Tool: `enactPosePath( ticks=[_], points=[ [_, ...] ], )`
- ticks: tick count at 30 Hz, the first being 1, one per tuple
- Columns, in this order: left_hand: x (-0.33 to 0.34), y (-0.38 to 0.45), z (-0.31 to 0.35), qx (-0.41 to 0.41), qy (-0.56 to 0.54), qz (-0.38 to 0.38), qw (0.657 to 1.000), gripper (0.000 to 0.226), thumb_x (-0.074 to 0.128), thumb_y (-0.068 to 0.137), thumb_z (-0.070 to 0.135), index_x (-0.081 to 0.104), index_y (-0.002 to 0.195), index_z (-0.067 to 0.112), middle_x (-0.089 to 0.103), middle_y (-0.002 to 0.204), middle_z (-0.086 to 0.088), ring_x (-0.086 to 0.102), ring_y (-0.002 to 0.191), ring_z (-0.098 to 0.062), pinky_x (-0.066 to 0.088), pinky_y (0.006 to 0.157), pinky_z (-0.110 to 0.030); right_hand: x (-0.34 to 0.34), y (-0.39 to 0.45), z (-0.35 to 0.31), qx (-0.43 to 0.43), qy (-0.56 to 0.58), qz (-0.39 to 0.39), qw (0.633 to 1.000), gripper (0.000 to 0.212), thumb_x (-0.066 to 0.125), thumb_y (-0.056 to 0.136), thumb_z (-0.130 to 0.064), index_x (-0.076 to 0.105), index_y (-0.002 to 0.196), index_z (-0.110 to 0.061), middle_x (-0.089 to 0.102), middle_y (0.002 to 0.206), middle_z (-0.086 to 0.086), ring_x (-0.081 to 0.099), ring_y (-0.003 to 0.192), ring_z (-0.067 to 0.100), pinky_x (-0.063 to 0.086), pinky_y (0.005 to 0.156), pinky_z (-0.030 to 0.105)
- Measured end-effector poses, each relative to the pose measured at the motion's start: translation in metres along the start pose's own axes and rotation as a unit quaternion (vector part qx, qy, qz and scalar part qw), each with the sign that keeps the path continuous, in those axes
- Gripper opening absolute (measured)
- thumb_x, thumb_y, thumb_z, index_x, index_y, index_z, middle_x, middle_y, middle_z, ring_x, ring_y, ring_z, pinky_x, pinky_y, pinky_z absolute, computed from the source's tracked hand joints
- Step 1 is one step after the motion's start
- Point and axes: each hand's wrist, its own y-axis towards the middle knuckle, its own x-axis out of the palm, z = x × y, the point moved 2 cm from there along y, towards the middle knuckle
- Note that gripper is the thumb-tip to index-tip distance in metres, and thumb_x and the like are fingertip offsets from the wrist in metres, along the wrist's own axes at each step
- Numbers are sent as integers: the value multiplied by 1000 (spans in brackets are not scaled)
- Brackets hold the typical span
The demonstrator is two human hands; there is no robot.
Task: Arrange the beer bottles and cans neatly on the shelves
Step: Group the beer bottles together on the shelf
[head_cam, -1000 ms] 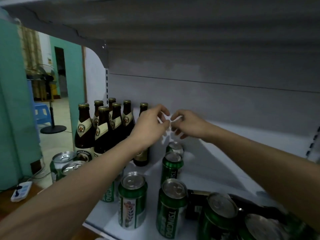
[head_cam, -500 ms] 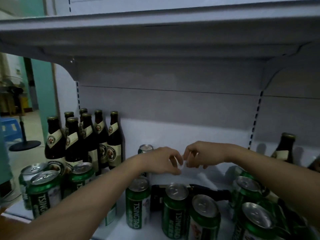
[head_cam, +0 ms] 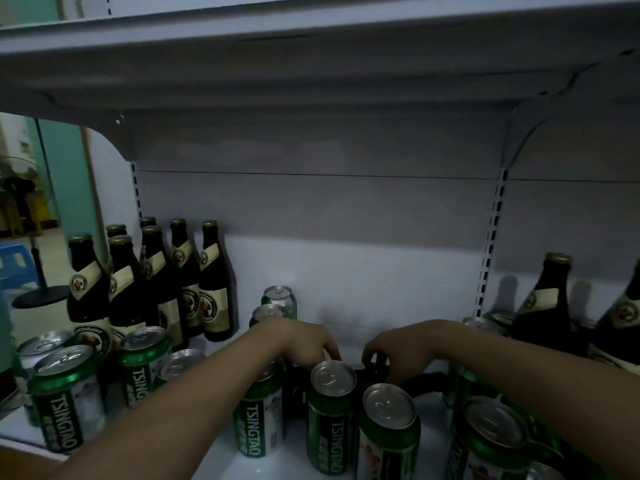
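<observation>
- Your left hand [head_cam: 304, 344] reaches in from the lower left, forearm sloping up over the front cans, knuckles up and fingers curled down behind the middle can [head_cam: 331, 410].
- Your right hand [head_cam: 398, 351] comes in from the lower right, wrist bent, fingers curled down onto a dark bottle lying on its side [head_cam: 424, 381] on the shelf [head_cam: 346, 292].
- Right grip: fingers wrapped on that lying bottle. Left grip: curled fingers touch the same dark shape, but you cannot tell whether they hold it, since the can hides the fingertips.
- The two hands sit near each other, apart, at the middle of the shelf.
- Standing brown bottles [head_cam: 180, 282] cluster at the back left; two more bottles [head_cam: 543, 306] stand at the right.
- Green cans [head_cam: 65, 396] stand along the front left, middle and right; two cans [head_cam: 280, 301] stand further back, just behind your left wrist.
</observation>
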Motion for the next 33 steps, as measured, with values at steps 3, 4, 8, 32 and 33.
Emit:
enactPosePath(
  ticks=[3, 4, 8, 32, 33],
  points=[
    [0, 5, -2, 0, -1, -14, 1000, 44, 54, 96, 20, 53, 140, 22, 60, 136, -5, 60, 118, -19, 50, 100, -37, 6, 7, 2, -7, -25, 1, 1000, 55, 70, 91, -30, 47, 138, -13, 53, 137, 9, 55, 119, 27, 48, 99, 40],
    [0, 6, -2, 2, -2, -15, 1000, 44, 55, 96, 20, 54, 140, 22, 61, 135, -4, 60, 116, -19, 51, 99, -36, 7, 9, 3, -13, -28, 2, 1000, 54, 71, 91, -29, 47, 136, -12, 53, 136, 10, 56, 118, 28, 47, 97, 39],
    [1, 6, -2, 9, -10, -7, 1000, 41, 56, 96, 21, 56, 137, 19, 63, 131, -5, 63, 112, -19, 52, 97, -34, 4, 10, 9, -33, 0, 19, 999, 57, 74, 88, -27, 48, 136, -11, 55, 133, 10, 57, 115, 27, 49, 97, 39],
    [-43, -41, 16, 78, -286, 198, 934, 43, 80, 78, 33, 54, 112, 27, 66, 97, 5, 65, 78, 0, 51, 68, -17, -79, -71, 9, -138, -79, 400, 903, 70, 80, 78, -15, 47, 138, -26, 45, 131, -1, 36, 119, 16, 35, 103, 34],
    [-40, -44, 17, 80, -291, 210, 930, 45, 81, 76, 32, 53, 111, 27, 66, 97, 5, 65, 78, 0, 52, 70, -18, -79, -73, 6, -143, -93, 412, 895, 70, 80, 78, -15, 46, 138, -27, 44, 131, -2, 36, 119, 16, 35, 103, 34]
  ],
)
